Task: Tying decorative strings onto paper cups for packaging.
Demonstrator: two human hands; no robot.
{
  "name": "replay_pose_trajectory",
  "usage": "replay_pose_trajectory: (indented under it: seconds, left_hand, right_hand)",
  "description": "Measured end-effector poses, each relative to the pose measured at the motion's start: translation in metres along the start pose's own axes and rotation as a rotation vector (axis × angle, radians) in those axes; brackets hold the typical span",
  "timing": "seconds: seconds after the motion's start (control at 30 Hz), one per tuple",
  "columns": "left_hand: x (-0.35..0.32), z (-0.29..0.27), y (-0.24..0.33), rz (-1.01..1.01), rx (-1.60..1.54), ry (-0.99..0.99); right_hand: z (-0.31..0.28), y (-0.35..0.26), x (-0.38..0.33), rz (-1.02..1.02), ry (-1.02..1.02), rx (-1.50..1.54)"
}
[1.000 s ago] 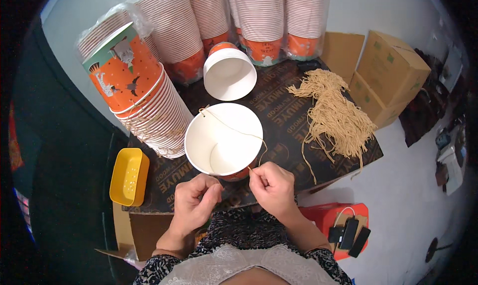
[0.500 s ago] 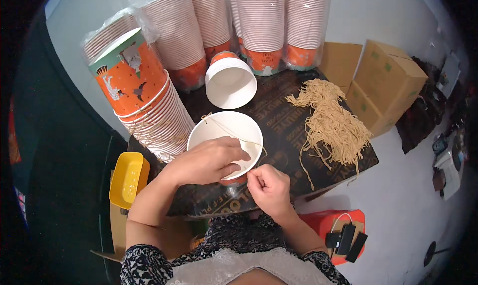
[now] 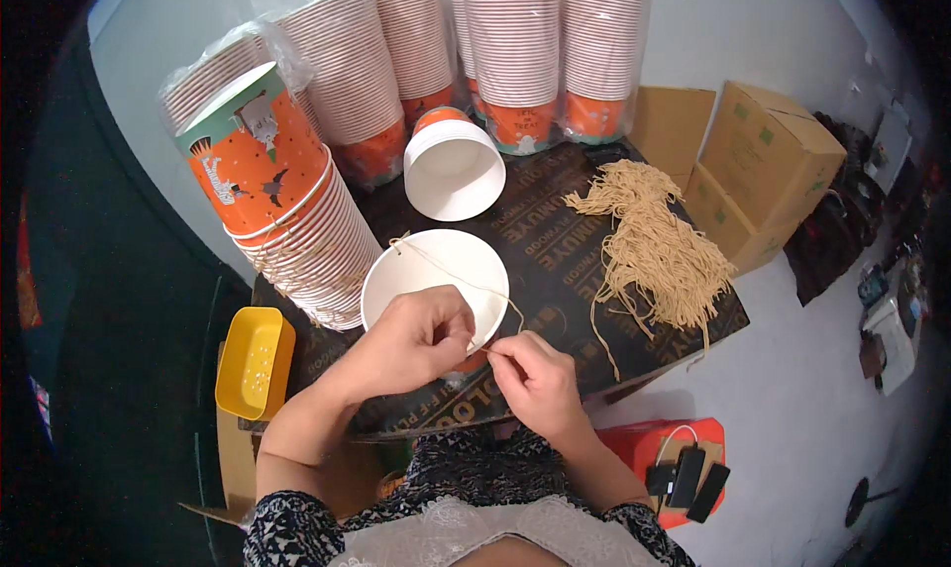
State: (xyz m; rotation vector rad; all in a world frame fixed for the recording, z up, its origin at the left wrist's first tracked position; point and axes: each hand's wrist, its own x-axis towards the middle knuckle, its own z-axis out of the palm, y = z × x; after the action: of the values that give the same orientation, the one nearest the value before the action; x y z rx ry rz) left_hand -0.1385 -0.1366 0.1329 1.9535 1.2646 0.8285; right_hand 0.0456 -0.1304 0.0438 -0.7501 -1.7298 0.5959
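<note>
up close, our left hand (image 3: 421,337) and right hand (image 3: 530,381) met at the near rim of a white paper bucket (image 3: 433,270) on the dark board (image 3: 584,250), fingertips of each pinched shut on a thin tan string (image 3: 451,272) running across its mouth. stacked orange buckets (image 3: 297,220) stood just left, a heap of tan strings (image 3: 654,245) lay to the right, and a yellow tray (image 3: 256,361) sat off the board's left edge.

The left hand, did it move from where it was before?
Yes. The left hand went from the near table edge up over the rim of the white paper bucket, nearer the yellow tray's far end, pinching the string.
</note>
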Motion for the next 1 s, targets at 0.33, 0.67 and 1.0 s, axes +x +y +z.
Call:
replay_pose_trajectory:
  seconds: [0.33, 0.67, 1.0]
  left_hand:
    - [0.001, 0.010, 0.006, -0.199, -0.385, -0.040]
    - [0.007, 0.012, 0.007, -0.221, -0.340, -0.059]
    - [0.015, 0.007, 0.002, -0.224, -0.406, -0.055]
  right_hand:
    - [-0.006, -0.001, 0.002, 0.053, -0.016, 0.095]
    - [-0.038, -0.025, 0.051, -0.235, -0.058, 0.136]
    - [-0.046, 0.007, 0.074, -0.288, -0.341, 0.138]
